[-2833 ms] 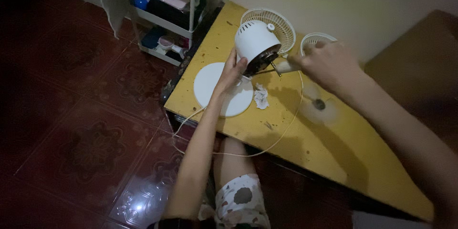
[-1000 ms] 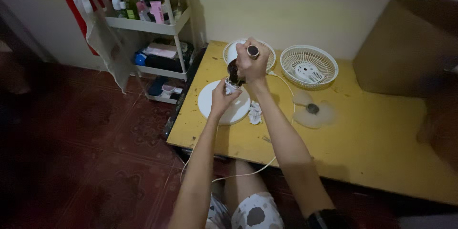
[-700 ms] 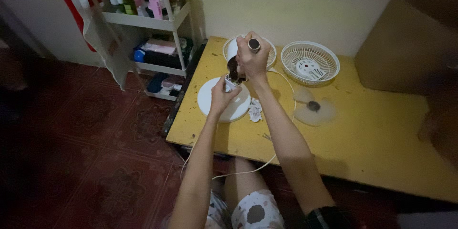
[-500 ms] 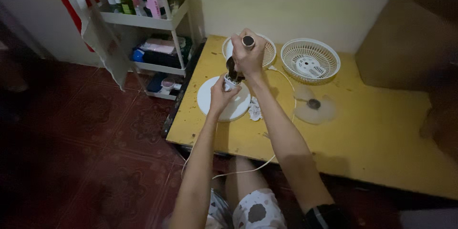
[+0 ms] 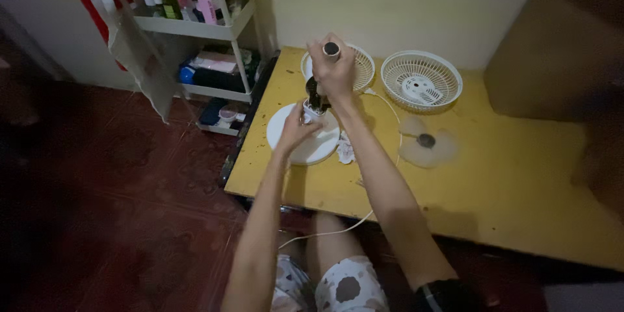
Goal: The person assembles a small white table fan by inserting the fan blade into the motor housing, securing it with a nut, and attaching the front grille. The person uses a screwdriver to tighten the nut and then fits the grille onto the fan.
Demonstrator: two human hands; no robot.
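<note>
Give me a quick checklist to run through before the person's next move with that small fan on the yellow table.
1. Left hand steadying the fan's neck above the round white base: ok.
2. Right hand gripping the fan motor head: ok.
3. Loose fan blade lying apart from both hands: ok.
4. Front grille set aside near the wall: ok.
5. White cord hanging off the table edge, plugged in or not: cannot tell.
6. Light enough to see small parts: not ok, dim.

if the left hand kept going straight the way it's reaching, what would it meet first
The left hand reaches up and away over the round white base, toward the fan motor housing that the right hand grips. It would probably meet that housing first; depth is hard to judge.
</note>
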